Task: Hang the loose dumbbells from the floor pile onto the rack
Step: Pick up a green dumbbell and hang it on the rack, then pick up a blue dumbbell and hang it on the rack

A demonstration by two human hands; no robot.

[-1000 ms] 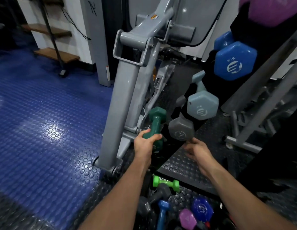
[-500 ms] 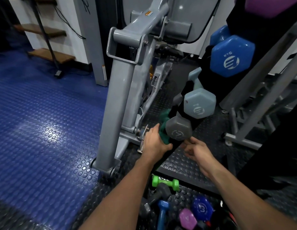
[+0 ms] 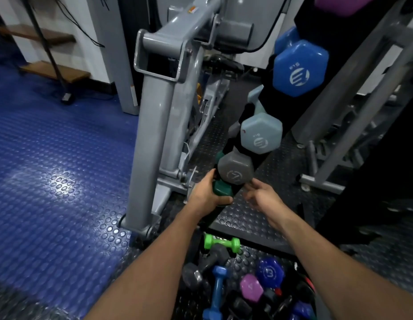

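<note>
While your left hand [image 3: 206, 192] grips the dark green dumbbell [image 3: 221, 189], it now sits low on the black rack [image 3: 265, 158], tucked just under and behind the grey dumbbell [image 3: 235, 170]. A second ago you held it upright, out in front of the rack; since then you have swung it in toward the lowest slot. Your right hand [image 3: 262, 196] hovers just beside the rack with fingers loosely curled, holding nothing. Above hang a pale blue dumbbell [image 3: 260, 133] and a bright blue one [image 3: 300, 68]. This weight looks nearly seated, though whether the rack bears it yet is hidden. The floor pile [image 3: 237, 280] near your forearms holds several more, including a lime green dumbbell [image 3: 221, 242].
</note>
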